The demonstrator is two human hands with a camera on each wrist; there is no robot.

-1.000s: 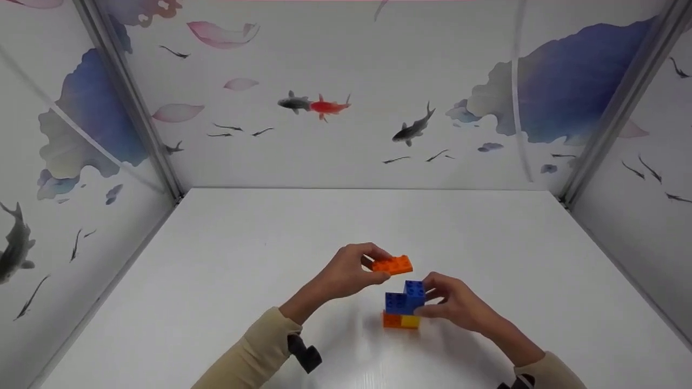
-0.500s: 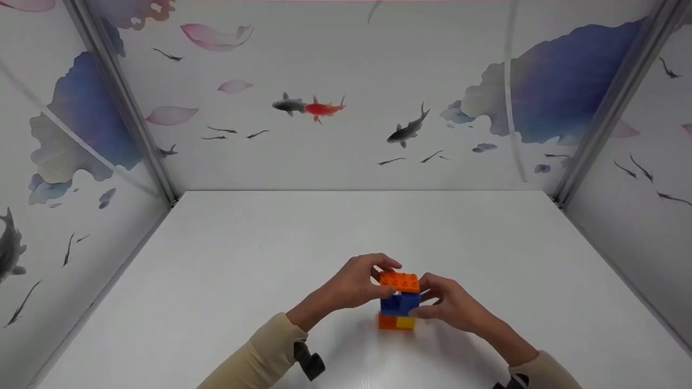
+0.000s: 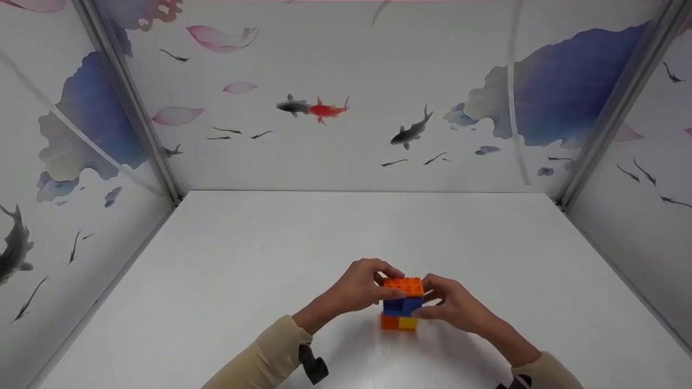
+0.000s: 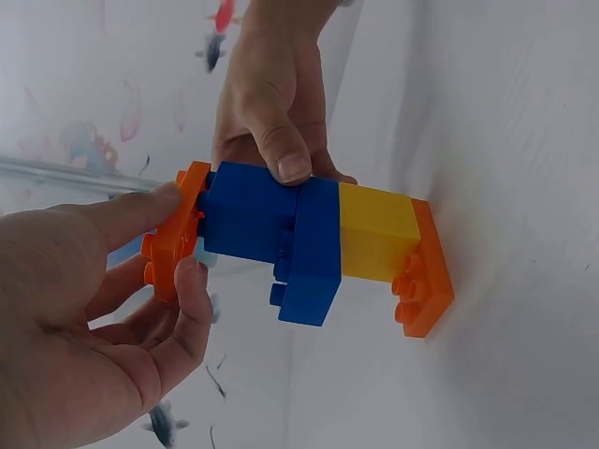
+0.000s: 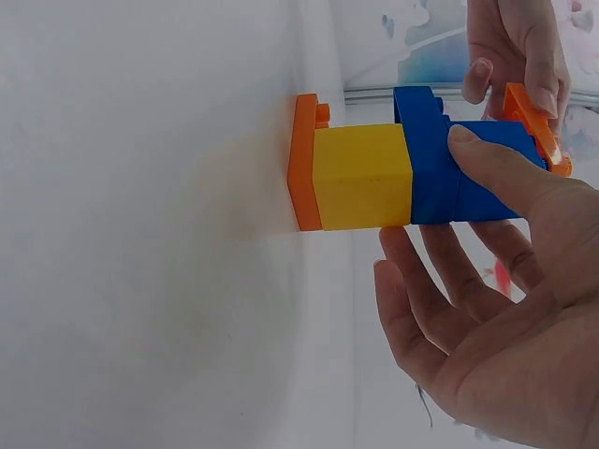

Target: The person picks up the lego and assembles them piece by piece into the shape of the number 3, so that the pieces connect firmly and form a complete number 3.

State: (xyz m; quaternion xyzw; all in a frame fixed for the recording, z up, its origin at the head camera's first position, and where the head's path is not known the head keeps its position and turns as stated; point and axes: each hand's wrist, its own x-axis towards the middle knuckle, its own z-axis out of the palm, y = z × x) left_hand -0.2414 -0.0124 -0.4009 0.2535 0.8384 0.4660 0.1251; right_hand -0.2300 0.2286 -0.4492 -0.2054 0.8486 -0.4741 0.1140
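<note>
A small tower of toy building bricks stands on the table: a flat orange brick [image 4: 430,281] at the bottom, a yellow brick [image 5: 363,178] on it, then a wider blue brick [image 4: 316,262] and a smaller blue brick [image 4: 248,210]. My left hand [image 3: 362,287] pinches a second flat orange brick [image 3: 405,285] between thumb and fingers at the top. It sits slightly tilted against the upper blue brick's studs in the left wrist view. From the right side, my right hand [image 3: 459,305] grips the blue bricks, thumb on one face and fingers on the opposite one.
The white table [image 3: 243,243] is bounded by white panels [image 3: 324,59] printed with fish, petals and blue leaves, at the back and both sides. Metal posts [image 3: 130,102] stand at the corners. A dark wrist mount [image 3: 313,364] sits on the left sleeve.
My left hand has moved right and down, bringing the flat orange brick from beside the tower onto the top of the blue bricks. My right hand has kept its grip nearly in place.
</note>
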